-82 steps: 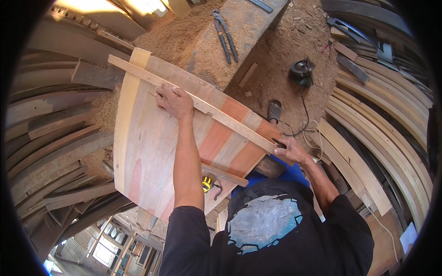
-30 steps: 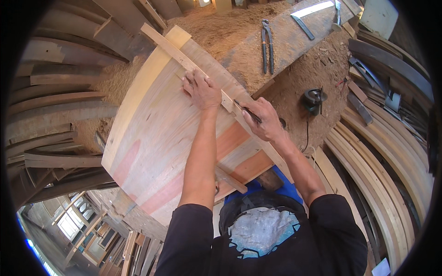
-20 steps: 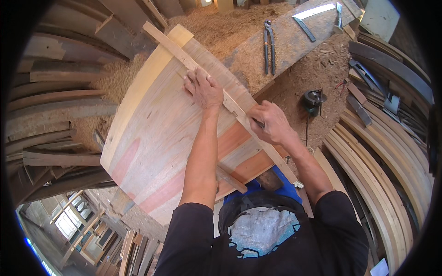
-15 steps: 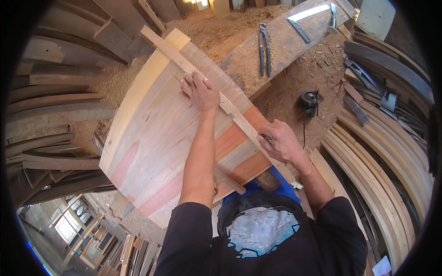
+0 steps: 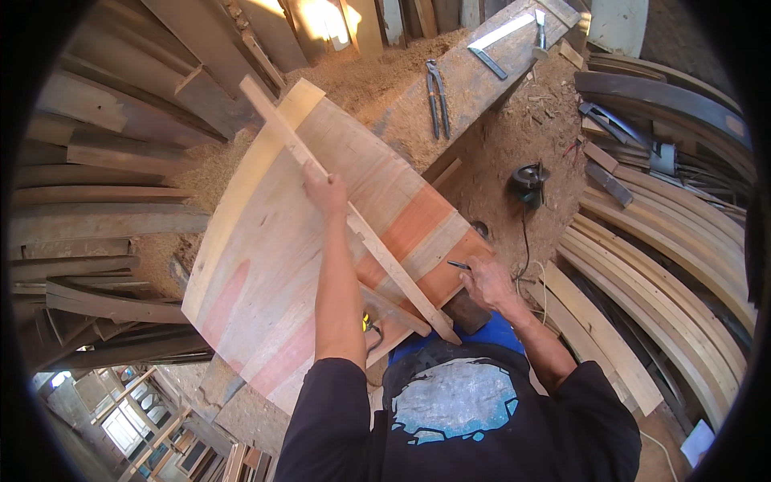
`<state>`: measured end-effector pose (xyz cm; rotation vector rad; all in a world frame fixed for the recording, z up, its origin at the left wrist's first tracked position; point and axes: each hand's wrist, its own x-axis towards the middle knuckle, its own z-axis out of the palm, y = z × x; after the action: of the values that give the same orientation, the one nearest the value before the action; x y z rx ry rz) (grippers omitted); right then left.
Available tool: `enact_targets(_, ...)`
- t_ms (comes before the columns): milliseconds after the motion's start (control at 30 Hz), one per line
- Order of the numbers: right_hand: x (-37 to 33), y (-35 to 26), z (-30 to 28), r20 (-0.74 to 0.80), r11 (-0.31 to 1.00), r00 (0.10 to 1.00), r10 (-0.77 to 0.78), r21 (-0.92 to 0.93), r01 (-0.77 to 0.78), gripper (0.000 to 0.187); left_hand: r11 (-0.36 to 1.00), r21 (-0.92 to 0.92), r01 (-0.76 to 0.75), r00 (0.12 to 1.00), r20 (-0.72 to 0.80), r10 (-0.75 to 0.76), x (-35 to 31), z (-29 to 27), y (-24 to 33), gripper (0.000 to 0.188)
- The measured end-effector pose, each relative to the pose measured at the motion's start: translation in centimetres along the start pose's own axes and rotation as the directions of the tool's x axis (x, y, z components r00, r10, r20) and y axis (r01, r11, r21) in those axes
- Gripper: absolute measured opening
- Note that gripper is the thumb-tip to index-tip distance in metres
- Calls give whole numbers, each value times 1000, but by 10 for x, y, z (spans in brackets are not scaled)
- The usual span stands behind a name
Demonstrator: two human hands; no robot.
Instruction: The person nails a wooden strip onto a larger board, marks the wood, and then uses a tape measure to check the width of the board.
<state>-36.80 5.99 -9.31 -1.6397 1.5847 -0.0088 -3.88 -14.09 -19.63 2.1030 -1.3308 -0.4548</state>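
Observation:
A broad wooden panel (image 5: pixel 277 221) made of joined boards, with a curved yellowish far-left edge, lies in front of me. Across it runs a long narrow wooden strip (image 5: pixel 387 261), its near end reaching my shirt. My left hand (image 5: pixel 325 191) is closed around this strip towards its far end; the fingers underneath are partly hidden. Over the panel's near right corner, my right hand (image 5: pixel 488 283) pinches a dark pen-like marker (image 5: pixel 458 265), its tip pointing left. That hand is apart from the strip. A shorter wooden piece (image 5: pixel 393 311) lies beneath the strip.
Pincers (image 5: pixel 438 100), a bevel-like tool (image 5: pixel 488 64) and a hammer (image 5: pixel 540 38) lie on a plank (image 5: pixel 482 88) at the back. A corded power tool (image 5: pixel 528 183) sits on the sawdust-covered ground at right. Curved timbers (image 5: pixel 642 281) are stacked right, more boards (image 5: pixel 112 213) left.
The strip has shifted left across the panel, away from its right side, with my left hand now wrapped around it. My right hand has come off the strip, still holding the marker.

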Motion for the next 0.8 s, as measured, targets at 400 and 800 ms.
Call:
enact_targets(400, 6, -65, 33, 164, 1000, 986, 3, -1, -3, 31, 435, -892, 123, 822, -154, -548, -24, -241, -158, 64)
enact_targets(800, -23, -96, 132, 203, 870, 914, -352, -289, 400, 74, 190, -967, 168, 530, -74, -845, -199, -335, -314, 25)
